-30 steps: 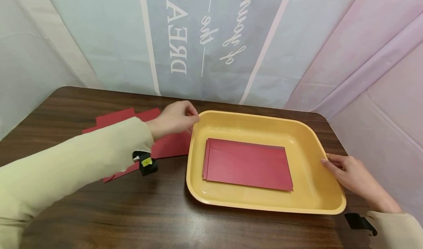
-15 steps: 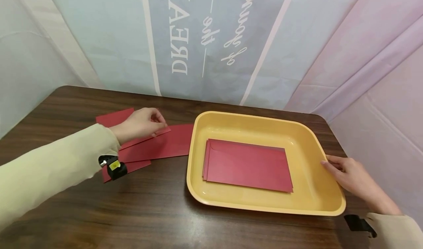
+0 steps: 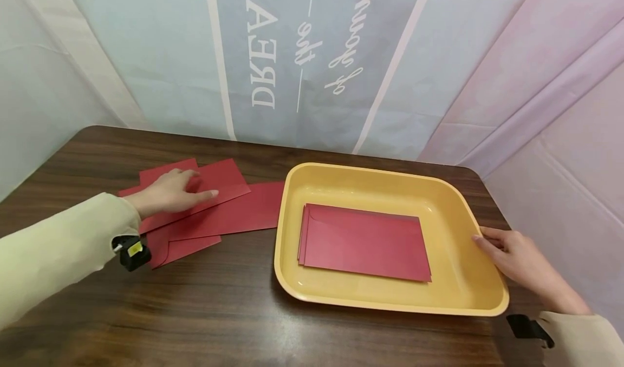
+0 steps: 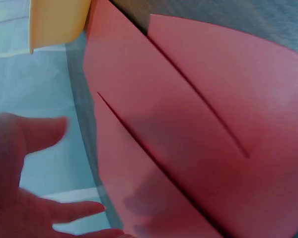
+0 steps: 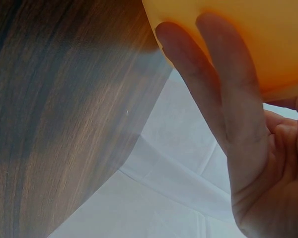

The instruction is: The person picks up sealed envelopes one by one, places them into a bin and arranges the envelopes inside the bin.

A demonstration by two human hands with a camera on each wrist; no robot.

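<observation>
Several red envelopes lie overlapped on the table's left side, the upper one (image 3: 221, 177) partly under my left hand (image 3: 171, 192). That hand hovers over the spread with thumb and fingers apart, holding nothing; the left wrist view shows a gap between thumb and fingers above the red envelopes (image 4: 188, 124). A yellow tray (image 3: 458, 248) stands right of the spread. Inside it lies a stack of red envelopes (image 3: 365, 242), edges slightly offset. My right hand (image 3: 524, 264) grips the tray's right rim, thumb inside; in the right wrist view its fingers (image 5: 233, 74) press the yellow outer wall (image 5: 283, 49).
The dark wooden table (image 3: 219, 313) ends at a back edge near a pale printed curtain (image 3: 302, 58). Pinkish cloth (image 3: 560, 156) hangs close beyond the table's right edge. The tray's left rim adjoins one loose envelope.
My left hand has moved left from the tray's left rim back over the loose envelopes, and its fingers have spread. My right hand stays on the tray; the stack inside looks the same.
</observation>
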